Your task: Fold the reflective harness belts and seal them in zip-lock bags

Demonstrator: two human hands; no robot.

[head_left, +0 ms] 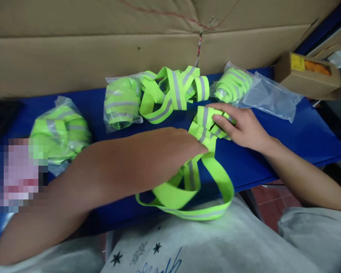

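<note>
My right hand (243, 127) is closed on the folded end of a neon yellow-green reflective strap (205, 116) with a silver stripe, thumb on top. My left hand (184, 146) reaches across from the left, its back turned to me, and grips the same strap; its fingertips are mostly hidden. Below it, a loose loop of the strap hangs over the table's front edge against the shirt. Just behind my hands lies a loose tangle of similar reflective straps (177, 89).
Bagged strap bundles lie on the blue table (307, 140): one at left (62, 127), one at centre (122, 100), one at right (234, 84). A flat clear plastic bag (272, 94) and a cardboard box (305, 77) are at right. Cardboard panels (88, 57) stand behind.
</note>
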